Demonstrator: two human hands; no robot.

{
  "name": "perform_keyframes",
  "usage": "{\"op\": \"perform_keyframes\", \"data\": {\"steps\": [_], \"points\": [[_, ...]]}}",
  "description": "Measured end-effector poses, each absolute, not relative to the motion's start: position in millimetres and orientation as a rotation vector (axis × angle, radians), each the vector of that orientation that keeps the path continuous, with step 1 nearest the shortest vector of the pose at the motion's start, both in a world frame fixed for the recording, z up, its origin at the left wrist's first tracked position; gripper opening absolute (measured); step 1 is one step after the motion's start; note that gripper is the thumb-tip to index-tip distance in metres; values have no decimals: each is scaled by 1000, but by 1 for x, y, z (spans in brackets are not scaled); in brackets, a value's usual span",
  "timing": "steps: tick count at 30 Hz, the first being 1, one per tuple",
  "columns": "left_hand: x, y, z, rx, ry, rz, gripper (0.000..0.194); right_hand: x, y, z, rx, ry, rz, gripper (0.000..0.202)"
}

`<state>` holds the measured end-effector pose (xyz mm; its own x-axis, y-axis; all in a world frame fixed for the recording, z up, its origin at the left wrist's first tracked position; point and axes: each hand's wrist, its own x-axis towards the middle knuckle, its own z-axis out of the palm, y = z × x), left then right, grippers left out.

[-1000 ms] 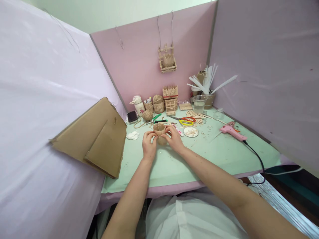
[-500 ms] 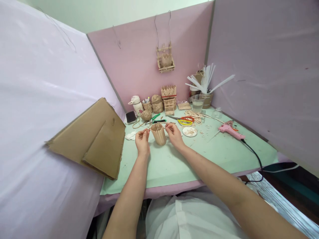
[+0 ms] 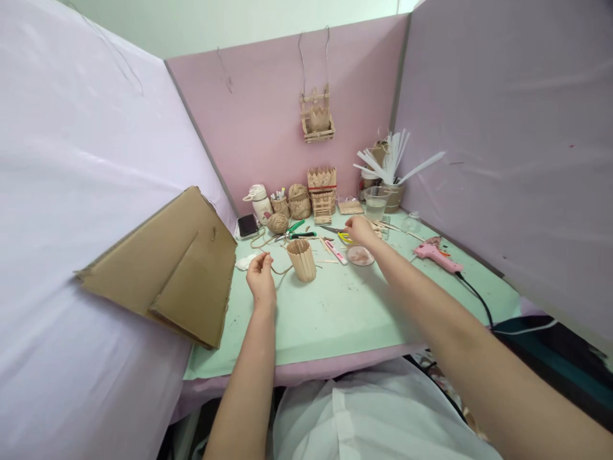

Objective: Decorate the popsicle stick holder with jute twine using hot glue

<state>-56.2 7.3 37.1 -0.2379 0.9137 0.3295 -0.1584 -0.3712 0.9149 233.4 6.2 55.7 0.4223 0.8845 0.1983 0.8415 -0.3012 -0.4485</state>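
A slatted wooden cup [image 3: 302,260] stands on the green table top, slightly tilted in view. To its left, my left hand [image 3: 260,275] pinches a thin brown twine [image 3: 282,271] that runs toward the cup. My right hand [image 3: 360,230] is farther back on the right, fingers closed over the scissors [image 3: 343,237]; its palm hides part of them, and whether it grips them is not clear. Just below that hand lies a round white dish [image 3: 361,255] with small scraps. A pink and white pen-like tool [image 3: 336,252] rests between cup and dish.
Green-handled pliers [image 3: 299,234], a twine ball [image 3: 278,222] and a phone [image 3: 248,225] lie behind. At right are a pink glue gun [image 3: 438,255] with a cord and a water cup [image 3: 376,203]. A cardboard piece [image 3: 167,268] leans at left.
My right hand has left the cup's side and moved back and right to the scissors. My left hand has shifted slightly left and down, away from the cup, and twine now shows beside it.
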Motion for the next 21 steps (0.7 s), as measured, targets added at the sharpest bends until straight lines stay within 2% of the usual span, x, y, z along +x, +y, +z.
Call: {"op": "perform_keyframes", "data": {"steps": [3, 14, 21], "points": [[-56, 4, 43, 1062, 933, 1627, 29, 249, 17, 57, -2400, -1625, 123, 17], [-52, -8, 50, 1035, 771, 1373, 28, 251, 34, 47, -2510, -1735, 146, 23], [-52, -6, 50, 992, 798, 1400, 24, 240, -5, 50, -2396, -1468, -29, 29]]}}
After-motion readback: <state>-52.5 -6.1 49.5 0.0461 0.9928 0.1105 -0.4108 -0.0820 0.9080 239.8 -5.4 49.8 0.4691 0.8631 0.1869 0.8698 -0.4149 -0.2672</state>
